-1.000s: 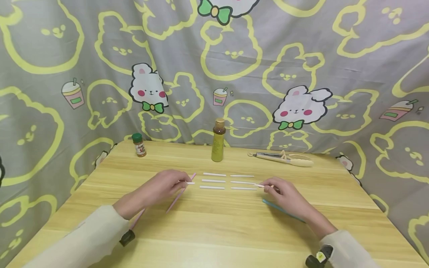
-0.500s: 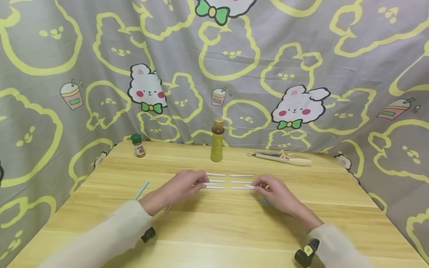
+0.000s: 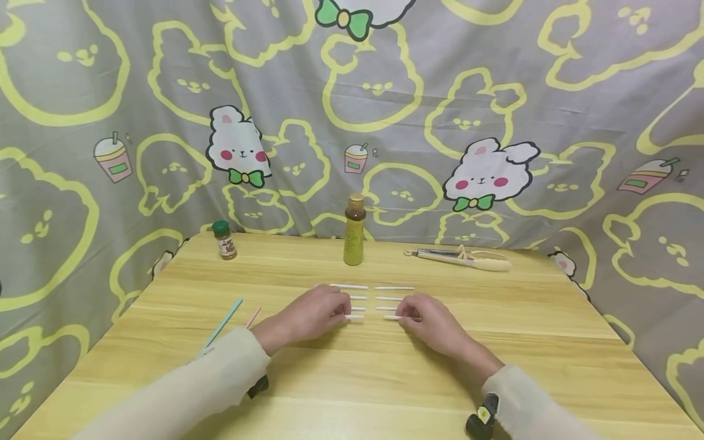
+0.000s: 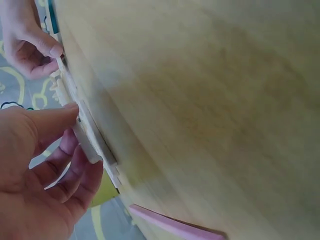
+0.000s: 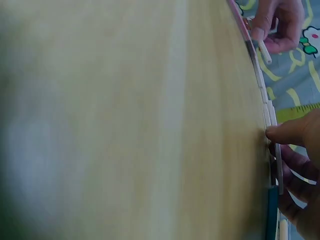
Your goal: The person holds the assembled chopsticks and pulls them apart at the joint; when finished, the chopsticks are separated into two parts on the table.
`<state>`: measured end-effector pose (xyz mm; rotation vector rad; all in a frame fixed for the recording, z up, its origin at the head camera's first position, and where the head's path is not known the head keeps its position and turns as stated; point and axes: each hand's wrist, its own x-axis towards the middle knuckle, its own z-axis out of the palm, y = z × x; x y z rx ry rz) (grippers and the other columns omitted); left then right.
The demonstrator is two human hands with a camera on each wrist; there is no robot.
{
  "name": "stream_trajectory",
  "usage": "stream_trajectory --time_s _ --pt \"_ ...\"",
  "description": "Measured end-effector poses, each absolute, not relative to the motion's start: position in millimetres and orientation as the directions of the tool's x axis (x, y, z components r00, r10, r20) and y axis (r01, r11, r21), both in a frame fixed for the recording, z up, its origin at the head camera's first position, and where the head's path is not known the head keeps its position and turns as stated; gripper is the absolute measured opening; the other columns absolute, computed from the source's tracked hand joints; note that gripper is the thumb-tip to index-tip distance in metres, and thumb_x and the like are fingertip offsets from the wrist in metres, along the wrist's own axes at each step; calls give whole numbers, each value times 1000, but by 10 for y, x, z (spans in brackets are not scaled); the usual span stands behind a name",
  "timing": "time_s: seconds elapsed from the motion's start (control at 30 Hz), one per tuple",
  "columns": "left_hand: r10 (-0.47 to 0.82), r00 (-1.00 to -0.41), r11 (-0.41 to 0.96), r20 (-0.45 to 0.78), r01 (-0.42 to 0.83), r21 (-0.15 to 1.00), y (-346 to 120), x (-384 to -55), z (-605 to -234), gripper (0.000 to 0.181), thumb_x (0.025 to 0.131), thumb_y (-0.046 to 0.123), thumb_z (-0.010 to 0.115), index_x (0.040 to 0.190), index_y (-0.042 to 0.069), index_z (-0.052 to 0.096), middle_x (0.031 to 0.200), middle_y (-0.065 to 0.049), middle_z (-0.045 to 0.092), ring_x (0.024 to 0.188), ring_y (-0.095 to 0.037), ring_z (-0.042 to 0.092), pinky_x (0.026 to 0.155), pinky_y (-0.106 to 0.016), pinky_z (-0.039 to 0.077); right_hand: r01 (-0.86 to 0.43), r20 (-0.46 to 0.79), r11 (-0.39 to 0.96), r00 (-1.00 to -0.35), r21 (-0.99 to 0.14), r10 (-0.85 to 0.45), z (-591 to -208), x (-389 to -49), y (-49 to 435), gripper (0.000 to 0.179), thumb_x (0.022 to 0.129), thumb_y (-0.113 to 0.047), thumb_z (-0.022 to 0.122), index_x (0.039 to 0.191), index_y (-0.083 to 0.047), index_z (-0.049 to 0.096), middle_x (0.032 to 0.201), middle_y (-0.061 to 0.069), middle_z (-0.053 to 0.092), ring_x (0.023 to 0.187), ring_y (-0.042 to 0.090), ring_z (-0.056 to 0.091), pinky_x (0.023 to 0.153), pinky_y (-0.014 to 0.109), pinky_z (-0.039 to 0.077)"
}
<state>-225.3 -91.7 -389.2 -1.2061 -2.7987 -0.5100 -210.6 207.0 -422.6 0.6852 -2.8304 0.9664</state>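
Starting at the left, noting a small green-capped jar (image 3: 224,240) at the back of the table (image 3: 440,391), with a blue stick (image 3: 224,322) and a pink stick (image 3: 253,317) lying near the left sleeve (image 3: 220,373). Next, pinching one white stick (image 3: 355,317) in the curled left hand (image 3: 316,311), just in front of three others in the left column (image 3: 359,298). Behind the gap between columns, spotting an upright bottle (image 3: 354,237). Across that gap, pinching a second white stick (image 3: 392,317) in the right hand (image 3: 431,318), likewise at the near end of the right column (image 3: 388,299). Farther right, at the back, coming to tongs (image 3: 462,259) lying down. Apparently placing a fourth paired row (touching the table or just above it: impossible to tell). Probably calling next for squaring both sticks with the rows behind, lowering them flat if needed, then releasing gently without nudging any neighbours.
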Motion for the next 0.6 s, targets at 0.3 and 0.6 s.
stream_trajectory --time_s 0.3,0.6 --pt "698 -699 658 156 712 245 -892 -2287 -3923 8 99 2 77 100 9 75 97 -2 74 94 -18 70 104 -55 57 -403 207 743 -915 -535 -347 -4219 -2091 1908 4 98 -11 80 98 -13 76 101 -4 72 102 17 71 92 45 62" --pt "682 -723 674 111 681 287 -870 -2284 -3925 11 99 1 75 98 11 75 96 -1 72 100 -21 71 113 -79 42 -375 188 757 -926 -534 -326 -4236 -2110 1876 8 98 -9 79 97 -17 77 98 -5 69 99 14 69 93 44 60"
